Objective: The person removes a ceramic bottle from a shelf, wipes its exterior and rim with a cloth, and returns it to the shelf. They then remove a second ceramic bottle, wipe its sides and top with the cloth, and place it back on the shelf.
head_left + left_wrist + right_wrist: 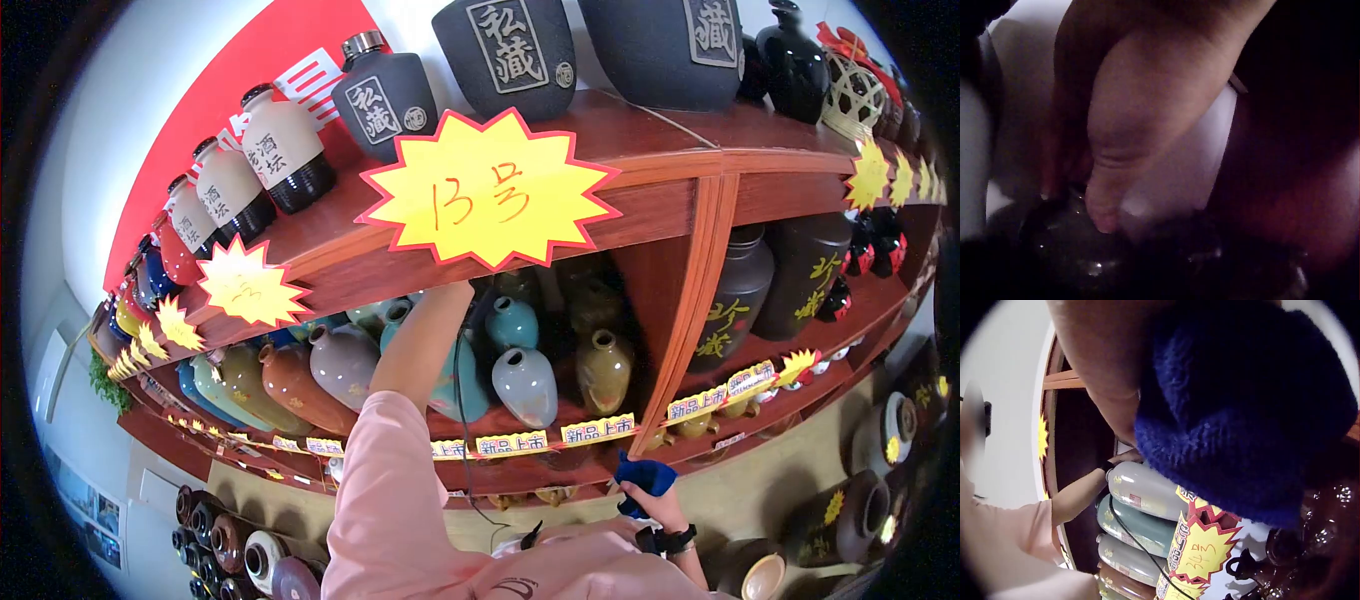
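My left arm reaches up into the middle shelf, and the yellow starburst sign [490,195] and shelf board hide most of the hand in the head view. In the dim left wrist view, the thumb and a finger of my left hand [1141,106] grip the top of a dark, glossy round jar [1069,244]. Low on the right, my right hand [658,508] holds a bunched blue cloth [650,474], away from the jars. That cloth [1222,437] fills much of the right wrist view, its fuzzy weave showing. A pale grey-white jar [525,388] stands beside a brown jar [604,372] near my left arm.
A wooden upright [690,300] divides the shelves. Large dark jars [505,60] stand on the top board. Closely packed coloured jars [300,385] line the middle shelf, with price strips [510,444] along its edge. A thin black cable [458,390] hangs by my left arm.
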A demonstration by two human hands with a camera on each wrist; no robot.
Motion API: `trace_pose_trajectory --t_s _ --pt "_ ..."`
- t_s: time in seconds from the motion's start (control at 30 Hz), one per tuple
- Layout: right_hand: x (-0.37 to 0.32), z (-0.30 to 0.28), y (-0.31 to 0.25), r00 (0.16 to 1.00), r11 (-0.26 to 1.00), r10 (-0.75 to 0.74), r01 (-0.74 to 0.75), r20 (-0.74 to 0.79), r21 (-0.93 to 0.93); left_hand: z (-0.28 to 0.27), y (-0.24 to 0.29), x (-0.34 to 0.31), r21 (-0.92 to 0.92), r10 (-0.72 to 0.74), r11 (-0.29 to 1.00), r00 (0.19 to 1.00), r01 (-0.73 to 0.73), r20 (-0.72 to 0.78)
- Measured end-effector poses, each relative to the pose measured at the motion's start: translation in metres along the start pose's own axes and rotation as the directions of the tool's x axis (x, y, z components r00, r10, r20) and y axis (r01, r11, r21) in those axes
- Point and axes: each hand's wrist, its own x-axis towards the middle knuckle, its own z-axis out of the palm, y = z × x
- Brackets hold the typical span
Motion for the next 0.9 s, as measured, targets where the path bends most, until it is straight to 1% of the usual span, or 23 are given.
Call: trace_pose_trajectory --t_s 0.03,0.13,0.17,0.27,0.3,0.4,0.43,0.53,0.63,0.73,0.83,0.9 --pt "-0.002 0.002 -0.011 0.998 0.998 0.065 -0.065 0.016 0.008 -0.002 0.001 0.001 -0.014 0.010 1.000 1.000 -0.011 -0.008" --pt "-0.001 0.009 -0.010 0.999 0.996 0.047 -0.046 -0.007 0.075 -0.008 0.001 -0.002 -0.060 0.032 0.998 0.999 -0.034 -0.024" --pt "-0.001 0.007 -0.010 0.998 0.998 0.051 -0.052 0.029 0.043 -0.010 0.002 -0.004 -0.075 0.043 0.996 0.999 -0.045 -0.030" --pt "-0.001 0.011 -0.010 0.997 0.999 -0.034 0.033 0.062 0.014 -0.021 0.002 -0.008 -0.127 0.073 0.989 0.996 -0.079 -0.047" --pt "0.000 0.011 -0.010 0.997 1.000 0.002 -0.002 0.078 0.001 -0.025 0.001 -0.010 -0.150 0.083 0.985 0.995 -0.089 -0.051" --pt "0.002 0.013 -0.006 0.989 0.999 0.004 -0.012 0.148 0.050 -0.039 0.000 -0.017 -0.206 0.108 0.971 0.992 -0.119 -0.065" --pt "0.001 0.014 -0.007 0.987 0.996 0.058 -0.068 0.147 0.064 -0.044 0.001 -0.020 -0.223 0.115 0.966 0.991 -0.128 -0.070" --pt "0.008 0.017 0.012 0.971 0.995 -0.098 0.091 0.218 0.039 -0.057 0.000 -0.028 -0.274 0.134 0.950 0.987 -0.152 -0.083" --pt "0.005 0.022 0.001 0.968 0.997 0.024 -0.042 0.249 0.065 -0.068 0.003 -0.036 -0.311 0.151 0.934 0.984 -0.173 -0.094" --pt "0.005 0.025 -0.003 0.952 0.989 0.083 -0.116 0.295 0.096 -0.077 0.005 -0.043 -0.340 0.168 0.920 0.980 -0.193 -0.102" --pt "0.008 0.030 -0.006 0.946 0.991 0.032 -0.072 0.322 0.113 -0.082 0.006 -0.052 -0.371 0.179 0.905 0.978 -0.206 -0.107" --pt "0.008 0.031 -0.010 0.939 0.989 0.070 -0.109 0.337 0.098 -0.086 0.006 -0.060 -0.393 0.185 0.895 0.977 -0.214 -0.109"
